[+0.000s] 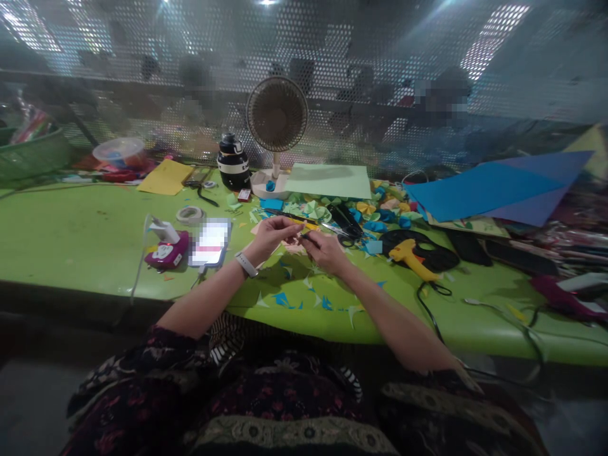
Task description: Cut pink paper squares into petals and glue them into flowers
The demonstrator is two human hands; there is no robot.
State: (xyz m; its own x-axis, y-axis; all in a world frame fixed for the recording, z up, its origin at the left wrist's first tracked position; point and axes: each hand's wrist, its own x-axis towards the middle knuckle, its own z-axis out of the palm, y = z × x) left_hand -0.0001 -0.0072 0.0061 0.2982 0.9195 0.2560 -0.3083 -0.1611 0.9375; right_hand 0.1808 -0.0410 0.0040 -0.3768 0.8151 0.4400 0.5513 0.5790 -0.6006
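Both hands fingertip-to-fingertip over a green counter [95, 237] full of paper bits.
So the left hand [272, 235], the one with the white-banded watch [246, 265] on its wrist, has its fingers bunched in, and the right hand [329, 252] is curled up to meet it. Honestly can't tell whether either one's gripping anything, too small and blurry. The peach paper pieces [292, 247] are on the counter right below the fingers, scissors [332, 229] just beside the right hand, yellow glue gun [409, 256] further right, phone [211, 242] off to the left.
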